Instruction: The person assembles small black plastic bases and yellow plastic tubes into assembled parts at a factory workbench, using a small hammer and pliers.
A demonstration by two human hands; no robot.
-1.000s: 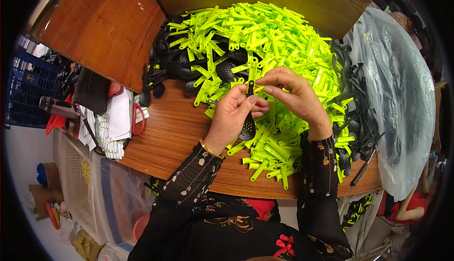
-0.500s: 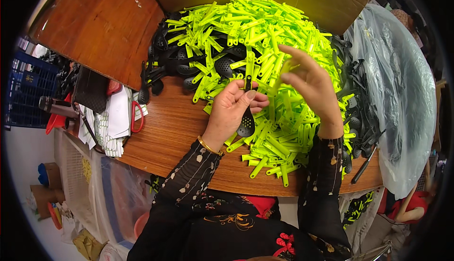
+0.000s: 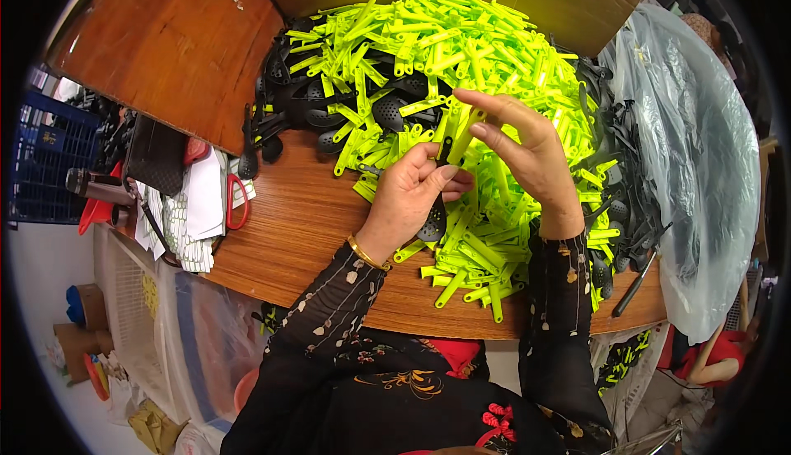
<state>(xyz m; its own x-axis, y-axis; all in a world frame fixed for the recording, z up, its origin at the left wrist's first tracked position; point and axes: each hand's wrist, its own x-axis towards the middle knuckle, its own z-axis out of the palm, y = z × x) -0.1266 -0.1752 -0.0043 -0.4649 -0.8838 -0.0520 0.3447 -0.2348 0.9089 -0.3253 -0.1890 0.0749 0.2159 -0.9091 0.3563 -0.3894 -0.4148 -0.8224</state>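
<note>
My left hand [image 3: 409,193] is closed around a small black perforated spoon [image 3: 432,222], its bowl pointing down and its stem end sticking up past the fingers. Between the thumb and fingers of my right hand [image 3: 527,146] is a bright yellow-green plastic handle [image 3: 463,135]. That handle stands upright right beside the top of the spoon's stem; whether the two touch I cannot tell. Behind and below both hands spreads a big heap of similar yellow-green handles [image 3: 486,249]. More black perforated spoons [image 3: 387,114] lie at the heap's left edge.
Further black utensils [image 3: 630,224] are piled at the right, beside a clear plastic bag [image 3: 692,166]. Cardboard [image 3: 560,2] walls off the back, a wooden board [image 3: 173,43] the left. Red scissors [image 3: 237,204] and papers [image 3: 202,208] lie left. Another person's arm [image 3: 709,360] shows lower right.
My right hand has moved left and slightly down, bringing the yellow-green handle to the spoon's stem. The spoon has tilted a little, its top leaning right.
</note>
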